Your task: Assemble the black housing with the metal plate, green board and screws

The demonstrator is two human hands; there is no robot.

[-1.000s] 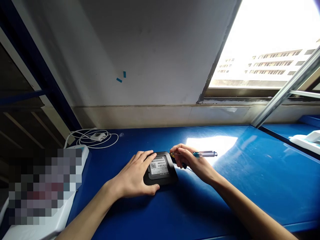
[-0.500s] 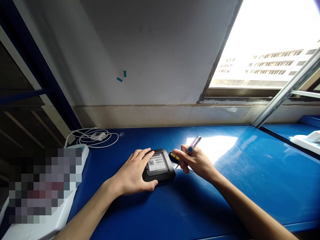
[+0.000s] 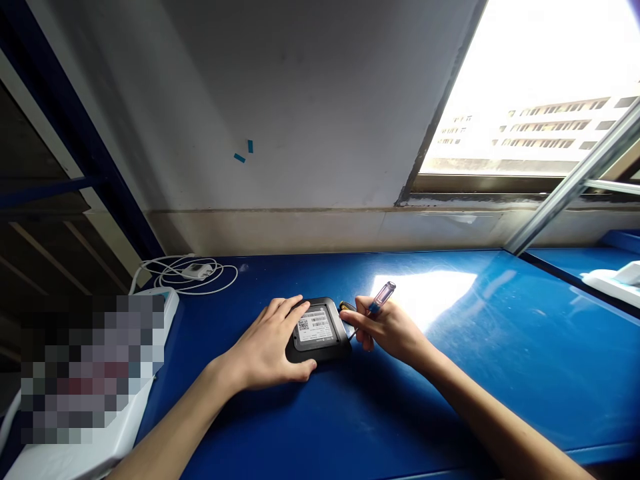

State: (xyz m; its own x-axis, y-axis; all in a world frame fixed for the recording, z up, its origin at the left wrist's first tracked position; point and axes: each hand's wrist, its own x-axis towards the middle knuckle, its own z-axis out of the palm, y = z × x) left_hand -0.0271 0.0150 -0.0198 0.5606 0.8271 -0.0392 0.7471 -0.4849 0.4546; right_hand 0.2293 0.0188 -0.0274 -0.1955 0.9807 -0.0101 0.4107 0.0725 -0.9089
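Note:
A flat black plastic case (image 3: pixel 326 354) with rounded corners lies on the blue table. On its upper face is a white label (image 3: pixel 315 325) with a QR code and barcodes. My left hand (image 3: pixel 270 347) grips the case from the left, fingers across its far side and thumb along the near edge. In my right hand (image 3: pixel 387 328) is a screwdriver (image 3: pixel 383 297) with a clear handle and blue collar, tilted; its tip is at the right edge of the case. A yellow and black handle (image 3: pixel 346 306) lies just behind my right fingers, partly hidden.
The blue tabletop (image 3: pixel 500 373) runs back to a wall. At the left are a coiled white cable with a plug (image 3: pixel 197 271) and a white tray-like object (image 3: pixel 113 433), its upper part pixelated. A metal post (image 3: pixel 565 180) and another white item (image 3: pixel 617 280) stand at the right.
My right hand has moved slightly left and down, bringing the screwdriver tip against the right edge of the case. My left hand and the case have stayed in place.

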